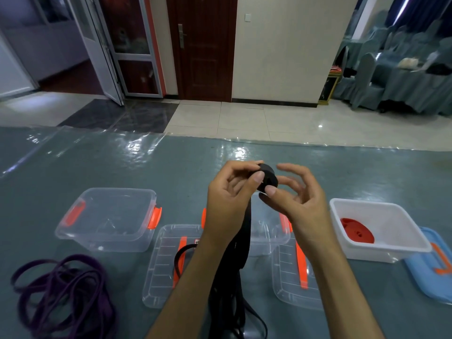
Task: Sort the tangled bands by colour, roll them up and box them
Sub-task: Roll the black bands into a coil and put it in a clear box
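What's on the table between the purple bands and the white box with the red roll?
In the head view, two clear lids with orange clips, a clear box and the loose black band lie between the purple bands and white box.

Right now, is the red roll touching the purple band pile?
Apart. The head view shows the red roll inside the white box at right, the purple band pile far left on the table.

The black band point(269, 177) looked like matt woven cloth, as did the purple bands point(61, 289). The clear boxes point(107, 216) were glossy transparent plastic with orange plastic clips; the white box point(391, 216) was smooth opaque plastic. A shiny, wrinkled clear film covered the table point(171, 167).
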Action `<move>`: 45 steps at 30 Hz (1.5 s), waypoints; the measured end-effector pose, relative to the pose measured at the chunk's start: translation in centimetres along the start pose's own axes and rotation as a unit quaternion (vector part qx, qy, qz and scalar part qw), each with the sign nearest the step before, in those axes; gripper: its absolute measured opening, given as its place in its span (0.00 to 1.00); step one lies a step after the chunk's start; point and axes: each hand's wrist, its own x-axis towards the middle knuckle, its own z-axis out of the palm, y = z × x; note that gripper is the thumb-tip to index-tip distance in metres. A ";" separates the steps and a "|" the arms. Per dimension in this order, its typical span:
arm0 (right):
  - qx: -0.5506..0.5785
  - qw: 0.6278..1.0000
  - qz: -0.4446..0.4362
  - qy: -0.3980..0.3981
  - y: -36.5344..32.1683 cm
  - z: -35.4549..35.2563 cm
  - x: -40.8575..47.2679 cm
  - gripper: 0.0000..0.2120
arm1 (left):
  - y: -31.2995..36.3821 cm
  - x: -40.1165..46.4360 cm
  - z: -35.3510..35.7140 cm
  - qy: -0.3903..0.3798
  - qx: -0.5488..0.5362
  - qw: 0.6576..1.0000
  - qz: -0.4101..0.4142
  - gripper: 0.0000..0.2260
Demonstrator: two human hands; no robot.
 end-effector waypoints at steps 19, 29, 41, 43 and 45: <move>-0.042 0.995 -0.054 0.076 -0.9 0.0 -0.1 0.14 | -0.5 -0.8 0.3 -0.015 0.036 0.998 -0.040 0.07; -0.067 0.996 -0.029 0.054 -1.1 -0.2 0.4 0.17 | 0.3 -0.1 -0.7 -0.048 0.118 0.992 0.005 0.12; 0.024 0.999 -0.036 0.029 -0.8 -0.6 0.6 0.12 | 2.2 0.6 -0.3 -0.026 -0.018 0.996 -0.085 0.11; 0.020 0.998 -0.038 0.037 -0.9 -0.5 0.5 0.11 | 2.4 0.6 -0.1 -0.027 -0.014 0.996 -0.087 0.12; 0.008 0.997 -0.070 0.040 -1.3 -0.6 0.5 0.10 | 2.3 0.4 0.0 -0.021 -0.002 0.995 -0.094 0.12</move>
